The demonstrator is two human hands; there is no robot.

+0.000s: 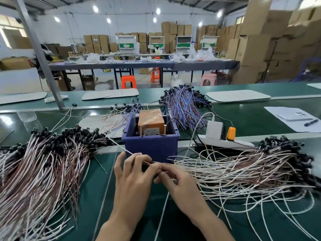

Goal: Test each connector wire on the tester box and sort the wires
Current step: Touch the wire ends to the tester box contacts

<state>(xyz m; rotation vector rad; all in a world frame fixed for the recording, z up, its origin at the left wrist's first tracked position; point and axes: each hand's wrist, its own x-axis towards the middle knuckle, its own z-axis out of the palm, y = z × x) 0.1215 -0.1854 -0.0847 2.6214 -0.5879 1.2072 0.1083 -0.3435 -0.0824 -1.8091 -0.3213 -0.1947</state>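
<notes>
Here, green bench (101,181) heaped w/ wires (43,171); stacked cartons (251,49) fill room behind.

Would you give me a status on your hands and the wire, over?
Left hand and right hand both pinching one wire. Beyond, tester box in blue bin. Path unobstructed.

Ceiling lamps (158,10) are shining brightly and evenly; a window (8,32) at left is blowing out. Glare is lying on the belt (10,122). Boxes (281,46) at right are smearing, and lines are bowing near edges.
</notes>
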